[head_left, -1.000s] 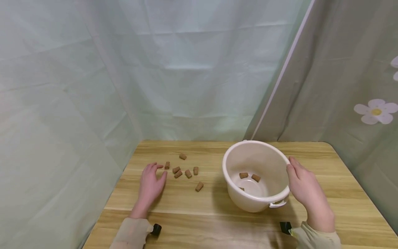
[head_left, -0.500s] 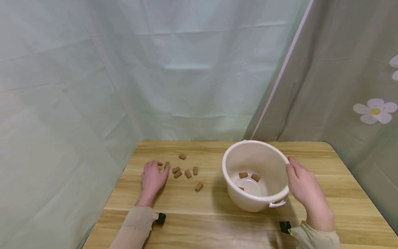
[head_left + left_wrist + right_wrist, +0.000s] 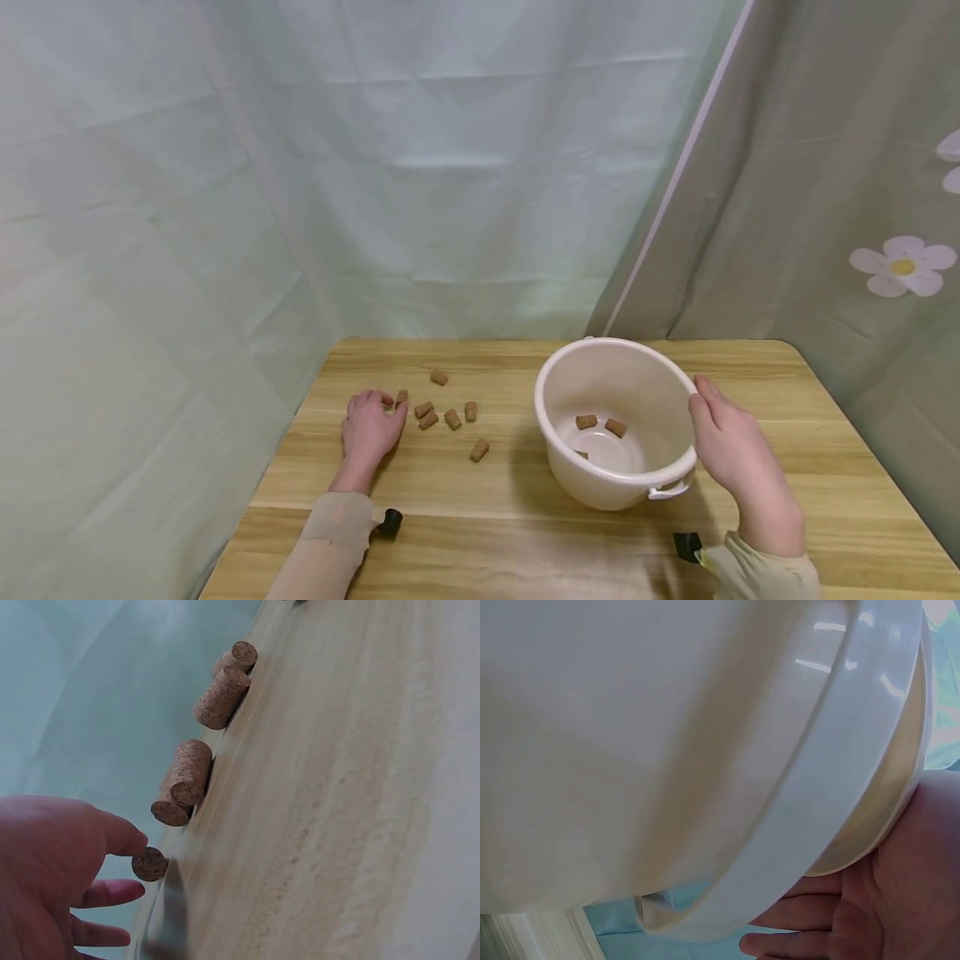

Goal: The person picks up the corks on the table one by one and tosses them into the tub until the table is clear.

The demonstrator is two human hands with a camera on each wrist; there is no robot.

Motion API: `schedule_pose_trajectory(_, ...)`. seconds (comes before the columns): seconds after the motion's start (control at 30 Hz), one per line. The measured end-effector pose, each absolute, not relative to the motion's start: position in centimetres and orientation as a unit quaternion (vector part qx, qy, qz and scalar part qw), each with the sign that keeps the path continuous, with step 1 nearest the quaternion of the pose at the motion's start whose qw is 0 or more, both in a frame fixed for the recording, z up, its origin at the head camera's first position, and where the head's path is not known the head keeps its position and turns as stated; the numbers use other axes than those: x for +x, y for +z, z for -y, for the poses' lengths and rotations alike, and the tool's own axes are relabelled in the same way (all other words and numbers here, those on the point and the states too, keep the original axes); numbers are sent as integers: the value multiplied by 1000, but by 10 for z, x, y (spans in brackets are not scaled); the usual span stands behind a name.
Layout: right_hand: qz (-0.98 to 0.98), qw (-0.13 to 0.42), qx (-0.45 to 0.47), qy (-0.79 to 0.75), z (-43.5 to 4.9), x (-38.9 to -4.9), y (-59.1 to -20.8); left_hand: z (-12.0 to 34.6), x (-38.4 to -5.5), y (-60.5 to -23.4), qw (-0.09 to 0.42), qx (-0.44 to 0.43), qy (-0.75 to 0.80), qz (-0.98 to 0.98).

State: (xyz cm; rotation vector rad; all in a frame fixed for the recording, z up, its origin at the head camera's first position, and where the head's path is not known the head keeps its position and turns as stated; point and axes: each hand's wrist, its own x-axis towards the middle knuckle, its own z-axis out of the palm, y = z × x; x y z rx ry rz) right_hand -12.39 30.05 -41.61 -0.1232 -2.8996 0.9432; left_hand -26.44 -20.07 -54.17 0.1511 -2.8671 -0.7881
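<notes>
My left hand [image 3: 371, 429] is at the left of the table, thumb and fingers curved around a cork [image 3: 402, 397]. In the left wrist view the thumb tip touches that cork [image 3: 149, 864], which lies at the tabletop, with a finger close below. Several more corks [image 3: 452, 418] lie just to the right. On the right, my right hand [image 3: 738, 446] grips the rim of a white plastic bucket [image 3: 600, 492], which leans toward me. Corks [image 3: 587, 422] lie on the bucket's floor. The right wrist view shows the bucket's side and a curved white band [image 3: 802, 802] with fingers behind it.
The wooden table [image 3: 450, 542] has a far edge against a pale curtain [image 3: 465, 208]. A grey curtain with white flowers [image 3: 903, 267] hangs at the right. A lone cork [image 3: 480, 450] lies between the other corks and the bucket.
My left hand has moved slightly right and its thumb and fingers have closed in around the nearest cork. The right hand and the bucket stay in place.
</notes>
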Motion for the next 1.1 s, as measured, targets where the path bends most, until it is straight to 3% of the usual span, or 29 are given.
schedule_pose_trajectory(1.1, 949, 42, -42, 309, -301, -124, -417, 199, -273, -545, 73, 58, -250, 964)
